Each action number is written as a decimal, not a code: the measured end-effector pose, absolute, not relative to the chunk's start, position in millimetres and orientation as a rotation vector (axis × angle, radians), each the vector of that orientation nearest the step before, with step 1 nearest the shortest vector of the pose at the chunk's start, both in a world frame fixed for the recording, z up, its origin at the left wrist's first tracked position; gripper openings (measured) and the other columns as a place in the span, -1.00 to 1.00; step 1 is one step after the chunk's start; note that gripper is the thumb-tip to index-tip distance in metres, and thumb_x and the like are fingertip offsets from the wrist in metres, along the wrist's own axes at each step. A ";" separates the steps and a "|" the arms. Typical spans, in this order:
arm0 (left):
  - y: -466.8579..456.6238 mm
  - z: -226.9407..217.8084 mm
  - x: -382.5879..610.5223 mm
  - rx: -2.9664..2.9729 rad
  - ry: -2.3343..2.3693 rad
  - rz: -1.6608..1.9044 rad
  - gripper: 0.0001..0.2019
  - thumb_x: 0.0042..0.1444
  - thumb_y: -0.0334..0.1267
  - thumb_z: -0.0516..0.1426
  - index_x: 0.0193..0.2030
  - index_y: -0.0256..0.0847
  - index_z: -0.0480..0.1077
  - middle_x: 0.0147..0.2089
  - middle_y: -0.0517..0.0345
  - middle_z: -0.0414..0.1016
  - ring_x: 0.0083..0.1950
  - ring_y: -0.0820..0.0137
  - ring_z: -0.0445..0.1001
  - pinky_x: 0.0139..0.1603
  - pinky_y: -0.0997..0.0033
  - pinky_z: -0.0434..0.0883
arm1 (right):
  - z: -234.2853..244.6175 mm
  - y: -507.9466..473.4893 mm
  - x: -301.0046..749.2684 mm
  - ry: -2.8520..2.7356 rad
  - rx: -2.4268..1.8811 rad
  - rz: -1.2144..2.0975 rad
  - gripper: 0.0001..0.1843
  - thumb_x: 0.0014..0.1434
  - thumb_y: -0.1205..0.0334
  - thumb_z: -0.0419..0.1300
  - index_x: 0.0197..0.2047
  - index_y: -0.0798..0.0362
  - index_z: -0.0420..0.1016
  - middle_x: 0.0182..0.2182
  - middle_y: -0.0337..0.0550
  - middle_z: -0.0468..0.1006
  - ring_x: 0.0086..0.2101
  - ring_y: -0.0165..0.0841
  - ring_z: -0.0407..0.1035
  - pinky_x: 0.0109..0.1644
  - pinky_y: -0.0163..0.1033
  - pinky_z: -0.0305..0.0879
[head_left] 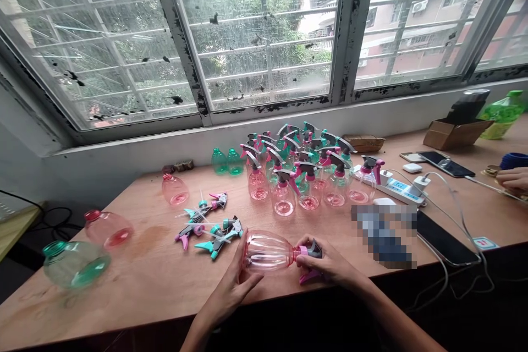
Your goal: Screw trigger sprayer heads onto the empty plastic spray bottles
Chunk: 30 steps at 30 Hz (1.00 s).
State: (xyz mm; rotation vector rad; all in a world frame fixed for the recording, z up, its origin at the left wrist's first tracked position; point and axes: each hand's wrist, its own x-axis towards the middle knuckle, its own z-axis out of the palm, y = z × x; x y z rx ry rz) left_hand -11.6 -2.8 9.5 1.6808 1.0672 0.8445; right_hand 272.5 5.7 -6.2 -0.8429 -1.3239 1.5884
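A clear pink spray bottle [270,253] lies sideways between my hands, just above the table's front edge. My left hand [238,278] is closed around its base end. At the neck, my right hand [324,261] grips the grey and pink spray head [314,250], whose pink trigger points down. Left of the bottle lie several loose spray heads [218,234] in teal, pink and grey, with thin straws. Bottles without heads stand farther left: a green one [76,267], a pink one [108,228] and another pink one [175,190].
Behind my hands stand several bottles with spray heads [284,198]. Two green bottles [226,160] are near the wall. On the right are a power strip [398,190], a phone [447,239], white cables and a cardboard box [456,132]. Another person's hand [515,180] shows at the right edge.
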 end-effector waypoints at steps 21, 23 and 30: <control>-4.1 16.8 -10.6 1.589 1.027 0.771 -0.02 0.19 -0.02 0.28 0.56 -0.01 -0.26 0.62 0.02 -0.20 0.62 0.07 -0.23 0.59 -0.05 -0.25 | -7.2 5.2 273.4 -1.307 -0.850 1.599 -0.61 0.11 0.01 0.47 -0.23 0.08 0.45 -0.46 -0.30 0.52 -0.45 -0.41 0.38 -0.34 -0.23 0.54; -5.9 17.5 -9.1 1.611 1.029 0.783 -0.02 0.19 -0.05 0.28 0.55 0.03 -0.27 0.63 0.05 -0.22 0.61 0.07 -0.20 0.59 -0.05 -0.23 | -6.2 4.8 273.0 -1.296 -0.856 1.610 -0.60 0.11 -0.01 0.47 -0.22 0.07 0.44 -0.46 -0.31 0.51 -0.45 -0.41 0.38 -0.34 -0.21 0.55; -9.7 21.2 -7.2 1.644 1.092 0.809 0.01 0.18 -0.10 0.29 0.55 0.09 -0.33 0.64 0.11 -0.32 0.62 0.11 -0.32 0.59 0.01 -0.28 | -6.6 4.9 273.1 -1.280 -0.862 1.649 -0.57 0.09 -0.02 0.48 -0.21 0.07 0.43 -0.43 -0.29 0.52 -0.43 -0.40 0.39 -0.31 -0.16 0.59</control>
